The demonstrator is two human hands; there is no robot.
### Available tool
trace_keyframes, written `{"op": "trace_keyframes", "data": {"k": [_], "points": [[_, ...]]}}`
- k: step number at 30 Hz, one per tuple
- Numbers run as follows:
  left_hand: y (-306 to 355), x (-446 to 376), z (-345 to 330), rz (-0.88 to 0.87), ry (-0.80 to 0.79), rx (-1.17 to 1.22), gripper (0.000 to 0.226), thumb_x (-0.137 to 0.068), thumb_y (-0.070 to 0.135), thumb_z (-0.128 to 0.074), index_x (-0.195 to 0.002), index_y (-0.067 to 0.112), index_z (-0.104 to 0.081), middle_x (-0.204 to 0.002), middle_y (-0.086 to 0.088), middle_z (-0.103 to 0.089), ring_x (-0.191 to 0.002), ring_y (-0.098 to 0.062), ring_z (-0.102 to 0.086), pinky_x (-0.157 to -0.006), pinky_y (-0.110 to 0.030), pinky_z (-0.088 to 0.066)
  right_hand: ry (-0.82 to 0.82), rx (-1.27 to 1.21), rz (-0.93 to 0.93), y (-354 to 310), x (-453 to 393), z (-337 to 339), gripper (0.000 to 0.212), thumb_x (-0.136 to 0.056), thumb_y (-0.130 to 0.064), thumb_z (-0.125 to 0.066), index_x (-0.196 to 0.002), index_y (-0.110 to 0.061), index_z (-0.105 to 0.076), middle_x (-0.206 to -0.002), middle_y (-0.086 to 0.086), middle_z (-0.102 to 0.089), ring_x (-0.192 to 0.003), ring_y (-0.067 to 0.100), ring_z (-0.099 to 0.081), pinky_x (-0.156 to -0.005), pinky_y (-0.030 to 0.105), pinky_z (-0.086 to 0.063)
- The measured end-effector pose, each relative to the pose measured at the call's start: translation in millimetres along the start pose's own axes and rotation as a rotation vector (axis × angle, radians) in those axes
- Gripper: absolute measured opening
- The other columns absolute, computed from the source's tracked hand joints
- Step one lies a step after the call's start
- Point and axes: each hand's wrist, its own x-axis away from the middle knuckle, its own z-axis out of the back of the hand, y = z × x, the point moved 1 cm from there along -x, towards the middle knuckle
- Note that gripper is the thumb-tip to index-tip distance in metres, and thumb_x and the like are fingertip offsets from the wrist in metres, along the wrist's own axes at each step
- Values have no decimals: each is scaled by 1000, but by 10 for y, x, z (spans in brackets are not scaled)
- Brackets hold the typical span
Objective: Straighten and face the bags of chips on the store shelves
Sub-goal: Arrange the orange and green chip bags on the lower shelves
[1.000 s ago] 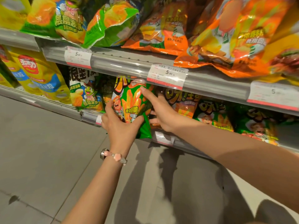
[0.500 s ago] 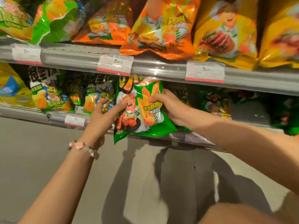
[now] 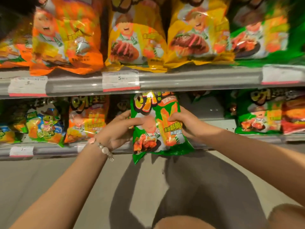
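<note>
Nearest the camera, two bare forearms are reaching up over the grey floor; a pink and white beaded bracelet is sitting on the left wrist; the left hand is grasping the left edge of a glossy green chip bag printed with orange sticks, thumb lying across its front; the right hand is gripping the bag's right edge, fingers curled behind it; the bag is standing upright, face out, in front of the lower grey metal shelf, its bottom hanging below that shelf's edge; beyond the bag, a gap is showing on the shelf; left of the bag an orange chip bag is standing; right of it, another green bag; above it, a white price tag with a red strip is hanging on the upper shelf rail, with a yellow bag over that.
</note>
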Motion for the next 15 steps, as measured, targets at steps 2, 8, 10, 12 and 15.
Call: {"op": "trace_keyframes", "data": {"k": [2, 8, 10, 12, 15], "points": [[-13, -143, -255, 5, -39, -20, 46, -70, 7, -66, -116, 11, -60, -109, -13, -70, -89, -24, -71, -69, -35, -60, 33, 120, -2, -18, 120, 266, 69, -70, -15, -78, -129, -11, -41, -110, 9, -68, -93, 22, -70, -79, 37, -56], [-92, -581, -861, 46, -103, -59, 67, -67, 8, -71, -131, 5, -50, -118, -18, -66, -102, -34, -67, -82, -45, -57, 196, 191, -38, -24, 397, 946, 105, -64, -21, -83, -147, -27, -18, -117, -2, -64, -100, 15, -66, -80, 33, -54], [-124, -687, -1068, 47, -131, -57, 61, -68, 8, -68, -127, 5, -53, -114, -17, -68, -92, -29, -70, -71, -39, -60, 260, 206, -38, -37, 480, 1145, 114, -61, -22, -85, -150, -27, -14, -121, -1, -62, -107, 17, -62, -93, 40, -50], [-148, -771, -1293, 63, -141, -27, 57, -70, 6, -65, -125, 3, -54, -110, -16, -69, -83, -24, -72, -64, -35, -60, 340, 254, -48, -68, 556, 1329, 110, -63, -20, -86, -150, -23, -19, -122, -1, -61, -113, 18, -58, -102, 41, -45], [-207, -874, -1579, 79, -103, 6, 66, -66, 7, -67, -129, 0, -50, -110, -17, -68, -81, -22, -72, -60, -31, -58, 393, 283, -51, -140, 680, 1568, 87, -67, -13, -84, -139, -21, -35, -111, -5, -63, -106, 13, -60, -97, 37, -49]]}}
